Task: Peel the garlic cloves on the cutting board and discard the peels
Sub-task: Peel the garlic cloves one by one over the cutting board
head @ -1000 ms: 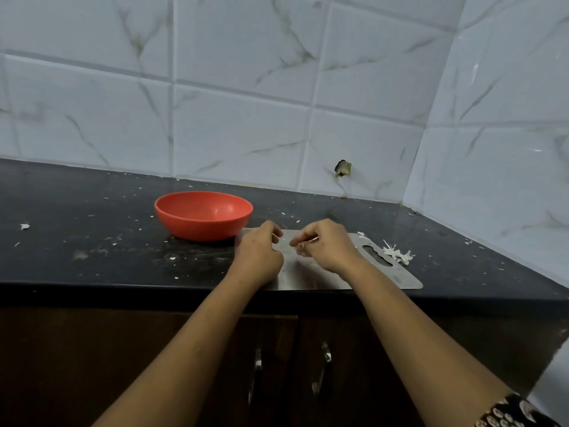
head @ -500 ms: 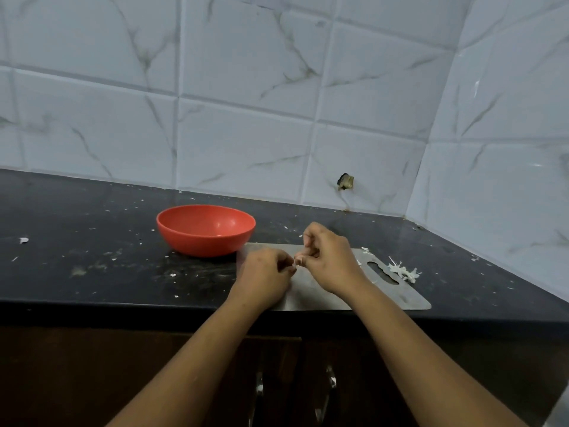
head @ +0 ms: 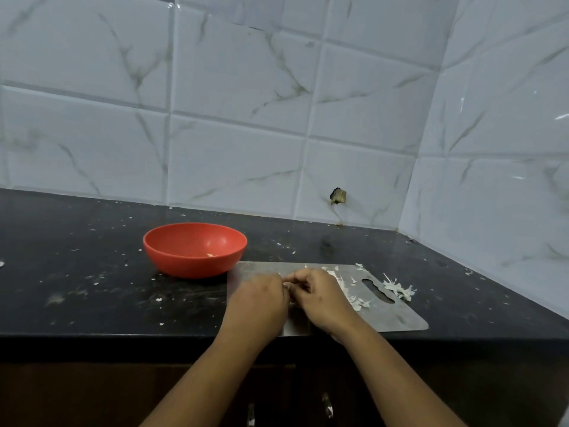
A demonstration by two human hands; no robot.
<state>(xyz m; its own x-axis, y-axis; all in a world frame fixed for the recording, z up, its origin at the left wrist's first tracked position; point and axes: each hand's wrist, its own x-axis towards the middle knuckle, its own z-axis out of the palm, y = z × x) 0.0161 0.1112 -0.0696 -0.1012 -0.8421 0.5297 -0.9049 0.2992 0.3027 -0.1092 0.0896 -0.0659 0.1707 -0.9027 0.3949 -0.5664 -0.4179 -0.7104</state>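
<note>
A steel cutting board (head: 397, 318) lies at the counter's front edge. Over its middle my left hand (head: 258, 303) and my right hand (head: 320, 298) meet, fingertips pinching a small garlic clove (head: 287, 285) that is mostly hidden between them. White garlic peels (head: 354, 298) lie scattered on the board to the right of my right hand. A further heap of peels (head: 398, 288) sits past the board's handle slot.
A red bowl (head: 172, 251) stands left of the board with a pale bit inside. The black countertop (head: 92, 272) is flecked with peel crumbs. Tiled walls close off the back and right. Cabinet doors with handles (head: 328, 408) are below the counter edge.
My hands have drawn closer together and now meet over the board, fingertips working the clove. The camera has tilted, so the counter sits lower in view.
</note>
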